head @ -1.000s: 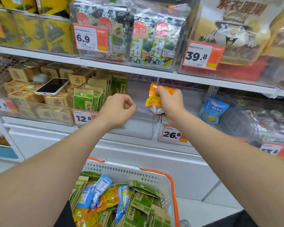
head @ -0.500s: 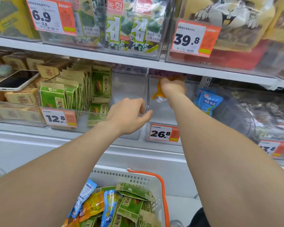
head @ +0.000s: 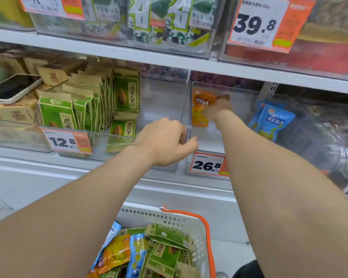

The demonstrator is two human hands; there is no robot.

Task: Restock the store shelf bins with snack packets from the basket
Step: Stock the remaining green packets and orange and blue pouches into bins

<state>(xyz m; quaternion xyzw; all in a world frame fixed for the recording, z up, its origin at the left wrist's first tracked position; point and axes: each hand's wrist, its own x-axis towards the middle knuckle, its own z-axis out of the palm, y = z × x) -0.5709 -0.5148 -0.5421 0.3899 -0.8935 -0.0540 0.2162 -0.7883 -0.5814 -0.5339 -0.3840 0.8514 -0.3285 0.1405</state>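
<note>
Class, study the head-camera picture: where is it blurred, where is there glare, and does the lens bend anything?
Head view, blur: the right hand and the orange packet it holds are smeared, while the left hand gripping the clear bin wall and the 26.8 price tag are sharp. Head view, glare: pale haze on that wall. Head view, distortion: the shelf edge seems slightly bowed.

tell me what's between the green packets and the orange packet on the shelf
Head view: a bare stretch of clear bin, then the clear divider, whose front edge the left hand grips. No packets lie between.
</note>
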